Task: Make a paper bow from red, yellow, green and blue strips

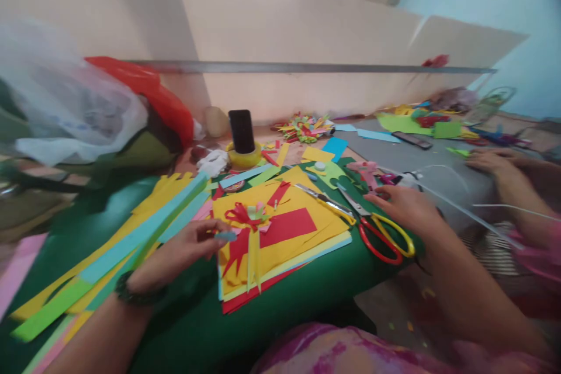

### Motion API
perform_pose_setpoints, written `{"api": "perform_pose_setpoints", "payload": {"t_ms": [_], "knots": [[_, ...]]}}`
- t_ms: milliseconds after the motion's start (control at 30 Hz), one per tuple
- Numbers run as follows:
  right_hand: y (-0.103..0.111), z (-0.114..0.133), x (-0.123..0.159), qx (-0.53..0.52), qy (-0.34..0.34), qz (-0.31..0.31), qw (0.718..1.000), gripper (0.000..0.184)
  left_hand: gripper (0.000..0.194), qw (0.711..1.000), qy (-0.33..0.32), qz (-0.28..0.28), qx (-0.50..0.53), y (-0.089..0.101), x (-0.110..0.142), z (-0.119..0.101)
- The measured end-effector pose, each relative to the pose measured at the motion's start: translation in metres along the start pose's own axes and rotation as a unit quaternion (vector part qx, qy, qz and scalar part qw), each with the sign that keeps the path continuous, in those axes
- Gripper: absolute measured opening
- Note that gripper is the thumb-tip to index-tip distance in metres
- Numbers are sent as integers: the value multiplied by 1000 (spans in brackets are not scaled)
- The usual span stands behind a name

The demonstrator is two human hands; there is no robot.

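My left hand [204,238] pinches a small light-blue paper piece [225,236] beside a paper flower [249,216] with red loops and yellow strips hanging down. The flower lies on a stack of coloured paper sheets [324,228], yellow on top, with a red sheet piece [293,225] beneath it. My right hand [405,204] reaches over the table with its fingers stretched out, just in front of a pink tool that looks like a glue gun [366,172]. Red-and-yellow-handled scissors [372,228] lie below that hand, and a cutter knife [326,200] rests beside them.
Long paper strips [140,234] cover the green table [184,315] at left. A phone [242,131] stands in a yellow tape roll [245,158]. Behind lies a multicoloured paper bundle [307,127]. Plastic bags [87,105] sit at far left. Another person's hands [491,166] are at right, near cables.
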State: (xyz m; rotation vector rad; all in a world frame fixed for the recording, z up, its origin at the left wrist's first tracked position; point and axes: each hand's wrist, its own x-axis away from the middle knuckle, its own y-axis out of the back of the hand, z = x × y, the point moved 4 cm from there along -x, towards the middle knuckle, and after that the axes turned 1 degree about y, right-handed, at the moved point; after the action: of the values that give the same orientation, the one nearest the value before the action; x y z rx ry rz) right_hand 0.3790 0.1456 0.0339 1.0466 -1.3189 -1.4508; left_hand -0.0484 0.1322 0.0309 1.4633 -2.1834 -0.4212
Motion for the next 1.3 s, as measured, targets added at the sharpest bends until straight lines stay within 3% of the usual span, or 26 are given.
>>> {"api": "perform_pose_setpoints", "payload": {"t_ms": [133,300,400,500,667,800,933,1300], "knots": [[19,61,36,-152,129,-4,980,35,33,988,32,-40,148,1,-5,9],[22,176,65,-340,343,87,871,25,33,983,34,-52,175,-5,-9,20],[3,231,57,-410,360,138,827,14,34,986,30,-49,155,-8,-8,14],[-16,263,45,-462,358,154,796,7,38,985,31,-52,159,-10,-7,8],[-32,274,37,-508,339,178,772,7,39,987,21,-52,152,-13,-9,10],[-45,268,31,-480,312,191,797,9,42,993,-51,-92,52,-16,-10,15],[-56,267,26,-443,295,210,820,14,17,982,-117,-113,-95,-21,-9,15],[-52,267,30,-292,316,145,891,7,16,917,-143,-148,-342,-23,-14,17]]}}
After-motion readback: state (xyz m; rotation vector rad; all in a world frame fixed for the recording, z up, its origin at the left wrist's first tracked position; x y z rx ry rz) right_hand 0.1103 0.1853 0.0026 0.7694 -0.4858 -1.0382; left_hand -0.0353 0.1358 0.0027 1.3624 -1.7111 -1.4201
